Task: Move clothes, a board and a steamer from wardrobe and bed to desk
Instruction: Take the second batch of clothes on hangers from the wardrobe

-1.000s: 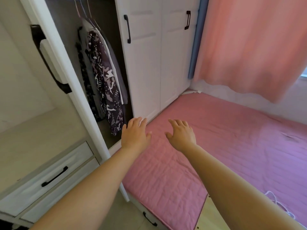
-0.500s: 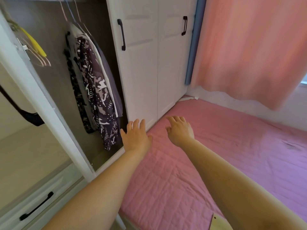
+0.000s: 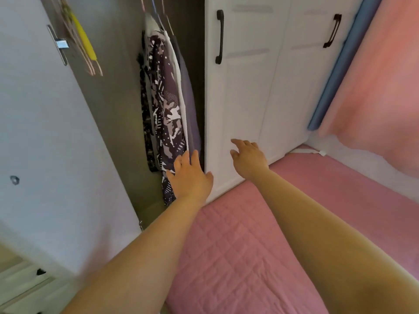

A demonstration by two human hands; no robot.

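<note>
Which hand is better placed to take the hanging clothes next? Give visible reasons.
Left. The left hand is open at the patterned garment in the open wardrobe; the right hand is in front of the closed door.

Both hands (image 3: pixel 217 168) reach out, fingers loose — hanging clothes (image 3: pixel 169 114) near.

Pink curtain (image 3: pixel 376 71) hanging at right, blue strip (image 3: pixel 333 75) just beside it against the white closed doors (image 3: pixel 260 91). Two black handles (image 3: pixel 219 37) upright on those doors. Yellow hanger (image 3: pixel 85 39) among bare ones at upper left. White drawers (image 3: pixel 20 288) with dark pulls at lower left.
</note>
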